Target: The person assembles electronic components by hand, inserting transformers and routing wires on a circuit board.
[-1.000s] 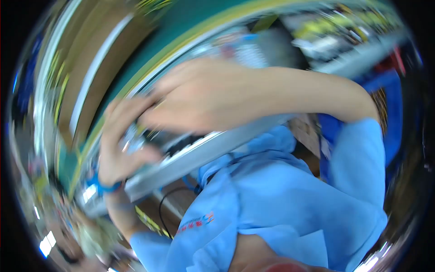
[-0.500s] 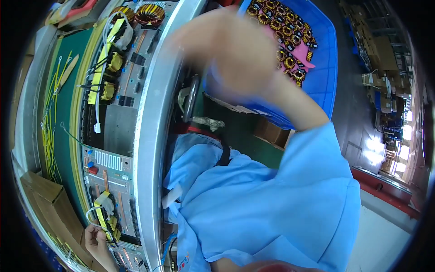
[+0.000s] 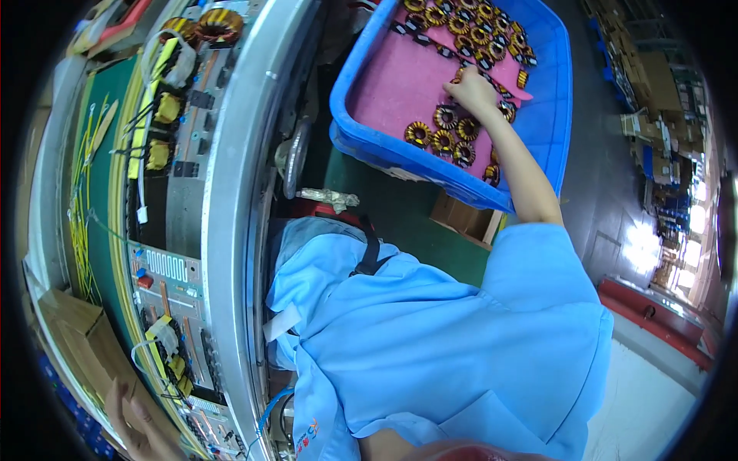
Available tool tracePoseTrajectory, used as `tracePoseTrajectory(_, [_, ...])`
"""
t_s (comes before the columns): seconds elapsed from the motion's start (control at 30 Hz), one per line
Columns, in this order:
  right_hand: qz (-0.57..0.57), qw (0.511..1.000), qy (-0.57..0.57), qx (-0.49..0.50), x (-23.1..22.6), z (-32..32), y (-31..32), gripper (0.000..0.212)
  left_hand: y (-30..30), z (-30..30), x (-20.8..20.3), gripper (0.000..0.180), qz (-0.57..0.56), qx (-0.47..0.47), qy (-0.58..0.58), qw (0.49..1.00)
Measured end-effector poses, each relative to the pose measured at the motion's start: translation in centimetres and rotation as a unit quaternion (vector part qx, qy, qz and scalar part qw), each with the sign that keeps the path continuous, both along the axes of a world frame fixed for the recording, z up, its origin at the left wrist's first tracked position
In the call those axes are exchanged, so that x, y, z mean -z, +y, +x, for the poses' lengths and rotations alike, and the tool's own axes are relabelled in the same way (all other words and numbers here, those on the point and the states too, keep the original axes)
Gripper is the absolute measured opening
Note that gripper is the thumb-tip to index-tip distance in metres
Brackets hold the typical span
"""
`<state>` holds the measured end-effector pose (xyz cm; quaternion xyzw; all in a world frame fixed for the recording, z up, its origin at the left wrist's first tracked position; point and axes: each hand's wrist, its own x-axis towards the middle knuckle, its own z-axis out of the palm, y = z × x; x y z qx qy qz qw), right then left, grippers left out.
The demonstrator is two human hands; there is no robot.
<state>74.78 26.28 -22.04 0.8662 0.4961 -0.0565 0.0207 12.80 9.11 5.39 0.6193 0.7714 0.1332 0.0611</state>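
Note:
My right hand (image 3: 474, 94) reaches into a blue plastic bin (image 3: 373, 142) at the upper right. Its fingers are bent together round a small toroidal coil (image 3: 460, 74), mostly hidden under them. More copper-wound toroidal coils (image 3: 443, 141) lie about it on a pink sheet (image 3: 392, 84). At the lower left my left hand (image 3: 132, 422) is raised with its fingers apart and holds nothing. Beside it stands a circuit board (image 3: 181, 307) with a yellow-taped transformer part (image 3: 173, 361) and a white lead.
A metal rail (image 3: 234, 215) runs along the boards. Larger toroidal coils (image 3: 220, 26) sit on the far board. Yellow wires (image 3: 81, 207) lie on a green strip at the left, near a cardboard box (image 3: 73, 326). Another cardboard box (image 3: 461, 219) stands below the bin.
My right hand has moved from above the rail right and into the bin, down among the coils. My left hand has let go of the yellow-taped part and drawn away to the left.

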Motion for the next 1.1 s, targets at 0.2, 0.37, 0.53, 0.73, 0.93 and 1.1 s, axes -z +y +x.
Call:
tracePoseTrajectory(0.2, [0.044, 0.711, 0.693, -0.111, -12.4, -11.9, -3.5, 0.044, 7.6, 10.6, 2.6, 0.030, 0.135, 0.392, 0.076, 0.907])
tracePoseTrajectory(0.37, [-0.187, 0.489, 0.835, -0.169, -18.4, -24.8, -7.2, 0.080, 7.5, 14.2, 5.7, 0.052, 0.056, 0.496, -0.260, 0.827])
tracePoseTrajectory(0.53, [-0.187, 0.553, 0.785, -0.209, -16.9, -24.9, -8.1, 0.075, 5.8, 14.2, 8.1, 0.024, 0.181, 0.473, -0.188, 0.841])
tracePoseTrajectory(0.73, [0.168, 0.924, 0.191, -0.285, -7.7, -10.5, -1.7, 0.032, 6.7, 6.1, 4.5, 0.027, 0.152, 0.356, -0.052, 0.921])
tracePoseTrajectory(0.93, [-0.099, 0.987, 0.009, -0.122, 4.4, 5.7, -4.8, 0.070, 9.4, -0.3, -1.3, 0.019, 0.090, 0.449, 0.131, 0.879])
tracePoseTrajectory(1.1, [-0.081, 0.984, 0.091, -0.132, 4.4, 4.9, -6.0, 0.064, 11.5, -0.9, 0.9, 0.018, -0.039, 0.497, 0.169, 0.850])
